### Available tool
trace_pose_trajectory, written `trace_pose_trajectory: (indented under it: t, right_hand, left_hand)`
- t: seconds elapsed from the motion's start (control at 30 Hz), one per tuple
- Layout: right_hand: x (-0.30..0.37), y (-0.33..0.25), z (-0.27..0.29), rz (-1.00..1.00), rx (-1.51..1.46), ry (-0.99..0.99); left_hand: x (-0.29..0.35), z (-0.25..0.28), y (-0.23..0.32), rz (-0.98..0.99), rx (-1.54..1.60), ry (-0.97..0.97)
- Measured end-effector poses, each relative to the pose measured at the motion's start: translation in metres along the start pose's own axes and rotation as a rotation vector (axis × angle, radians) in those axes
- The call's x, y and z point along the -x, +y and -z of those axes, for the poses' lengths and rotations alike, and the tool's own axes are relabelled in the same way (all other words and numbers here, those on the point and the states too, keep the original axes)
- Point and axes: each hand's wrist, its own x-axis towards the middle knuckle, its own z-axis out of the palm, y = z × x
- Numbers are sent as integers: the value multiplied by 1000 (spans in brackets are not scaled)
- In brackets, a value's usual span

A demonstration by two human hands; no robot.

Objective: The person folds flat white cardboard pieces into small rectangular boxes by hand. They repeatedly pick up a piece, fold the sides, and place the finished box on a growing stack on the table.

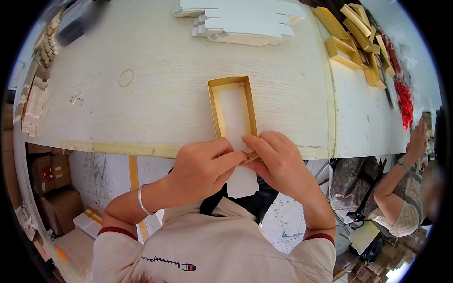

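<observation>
An open cardboard box (252, 101) with gold walls and a white bottom lies lengthwise at the table's near edge, one end toward me. My left hand (205, 160) pinches the left part of that near end. On its right corner, the fingers of my right hand (281, 160) are closed, thumb and forefinger at the rim. Both hands' fingertips nearly meet there. From beneath them a white flap (242, 183) of the box sticks out past the table edge toward my body. The fingertips partly cover the fold at this end.
A stack of flat white cardboard blanks (250, 21) lies at the far middle. Several finished gold boxes (347, 52) are heaped far right, beside red shredded filler (404, 104). A rubber band (126, 78) lies on the table (165, 104). Another person's hand (417, 137) shows at right.
</observation>
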Motion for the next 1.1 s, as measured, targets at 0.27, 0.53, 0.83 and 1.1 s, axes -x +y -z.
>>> trace_pose_trajectory:
  t: [0.27, 0.53, 0.83, 1.1]
  right_hand:
    - [37, 9, -10, 234, 461, 174]
    - [22, 12, -28, 316, 203, 332]
    - [12, 5, -31, 7, -316, 384]
    - [9, -5, -44, -174, -755, 590]
  left_hand:
    - [1, -1, -6, 42, 126, 32]
    - [0, 3, -10, 3, 160, 10]
    - [2, 13, -12, 27, 279, -114]
    - [5, -3, -17, 6, 417, 52]
